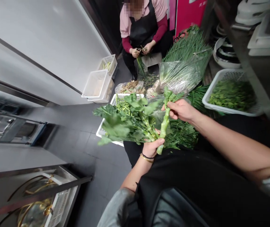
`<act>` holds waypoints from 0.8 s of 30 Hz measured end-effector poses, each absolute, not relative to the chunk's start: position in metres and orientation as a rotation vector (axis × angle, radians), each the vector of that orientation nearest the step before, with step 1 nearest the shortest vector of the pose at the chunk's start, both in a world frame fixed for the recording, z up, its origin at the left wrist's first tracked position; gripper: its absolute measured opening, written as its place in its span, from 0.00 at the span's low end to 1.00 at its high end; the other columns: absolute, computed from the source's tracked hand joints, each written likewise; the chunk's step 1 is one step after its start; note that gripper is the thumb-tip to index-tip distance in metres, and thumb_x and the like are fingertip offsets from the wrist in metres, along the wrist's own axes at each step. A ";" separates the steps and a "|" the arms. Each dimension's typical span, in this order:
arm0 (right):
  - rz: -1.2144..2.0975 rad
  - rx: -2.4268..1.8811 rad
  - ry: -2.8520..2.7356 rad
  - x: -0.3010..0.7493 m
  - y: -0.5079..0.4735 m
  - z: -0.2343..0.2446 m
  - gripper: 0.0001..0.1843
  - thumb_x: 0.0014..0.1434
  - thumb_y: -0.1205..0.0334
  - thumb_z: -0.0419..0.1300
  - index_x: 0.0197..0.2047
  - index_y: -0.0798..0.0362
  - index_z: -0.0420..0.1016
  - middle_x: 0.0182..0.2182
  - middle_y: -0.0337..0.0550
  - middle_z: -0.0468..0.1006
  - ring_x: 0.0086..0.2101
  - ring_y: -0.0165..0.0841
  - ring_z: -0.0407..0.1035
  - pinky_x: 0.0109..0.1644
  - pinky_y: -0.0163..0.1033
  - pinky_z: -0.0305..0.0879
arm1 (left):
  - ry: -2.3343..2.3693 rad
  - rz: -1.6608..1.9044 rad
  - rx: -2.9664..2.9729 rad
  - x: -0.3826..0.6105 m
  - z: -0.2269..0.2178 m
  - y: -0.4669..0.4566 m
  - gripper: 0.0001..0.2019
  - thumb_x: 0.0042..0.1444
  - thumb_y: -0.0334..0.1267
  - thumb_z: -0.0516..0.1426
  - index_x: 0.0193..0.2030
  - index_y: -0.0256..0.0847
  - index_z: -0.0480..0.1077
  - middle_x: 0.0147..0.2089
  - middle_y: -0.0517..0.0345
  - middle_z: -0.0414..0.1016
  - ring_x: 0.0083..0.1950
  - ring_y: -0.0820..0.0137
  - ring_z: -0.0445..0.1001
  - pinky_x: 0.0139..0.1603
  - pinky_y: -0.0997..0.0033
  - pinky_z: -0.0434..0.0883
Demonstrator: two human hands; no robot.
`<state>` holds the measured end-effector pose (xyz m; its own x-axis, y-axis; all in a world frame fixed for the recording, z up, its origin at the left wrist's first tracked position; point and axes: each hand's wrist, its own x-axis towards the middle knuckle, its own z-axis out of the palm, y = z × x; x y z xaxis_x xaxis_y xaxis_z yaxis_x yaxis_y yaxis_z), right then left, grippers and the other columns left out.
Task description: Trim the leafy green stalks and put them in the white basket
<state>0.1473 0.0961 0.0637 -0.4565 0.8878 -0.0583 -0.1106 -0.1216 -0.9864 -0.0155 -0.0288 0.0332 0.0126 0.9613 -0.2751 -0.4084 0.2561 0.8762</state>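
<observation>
My left hand (152,147) is closed round the lower ends of a bunch of leafy greens (125,121), whose broad leaves spread out to the left. A thick pale-green vegetable stalk (165,124) stands nearly upright, its cut lower end by my left thumb. Near its leafy top, the fingers of my right hand (179,109) grip this same stalk. Below the hands, loose dark-green leaves (182,134) lie by my lap. Partly hidden behind the bunch is a white basket (100,129) with more greens in it.
Opposite, a person in a dark apron (144,26) handles thin green stems. Long green stalks in a plastic bag (184,69) lie to the right of them. A white basket of leaves (207,99) stands right, white crates (94,85) left. Metal shelving (78,181) borders the lower left.
</observation>
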 end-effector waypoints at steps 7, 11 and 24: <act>1.919 -0.624 -1.137 0.135 0.073 0.055 0.30 0.48 0.38 0.61 0.44 0.55 0.72 0.14 0.32 0.66 0.12 0.24 0.55 0.16 0.32 0.52 | 0.638 1.131 0.524 -0.010 0.027 -0.024 0.22 0.33 0.50 0.64 0.32 0.41 0.62 0.21 0.65 0.58 0.18 0.80 0.52 0.22 0.72 0.52; 1.604 -0.862 -1.391 0.139 0.094 0.066 0.25 0.49 0.38 0.60 0.33 0.54 0.71 0.12 0.32 0.63 0.12 0.25 0.54 0.18 0.33 0.51 | 0.619 1.036 0.554 -0.015 0.025 -0.025 0.23 0.34 0.55 0.63 0.28 0.39 0.62 0.19 0.63 0.59 0.17 0.79 0.55 0.20 0.71 0.54; 0.806 -1.114 -2.778 0.176 0.033 0.024 0.20 0.62 0.49 0.46 0.33 0.51 0.74 0.25 0.48 0.77 0.27 0.38 0.72 0.28 0.37 0.56 | 0.991 1.347 0.635 -0.034 0.039 -0.014 0.21 0.38 0.43 0.66 0.37 0.38 0.66 0.27 0.56 0.75 0.23 0.71 0.72 0.24 0.72 0.67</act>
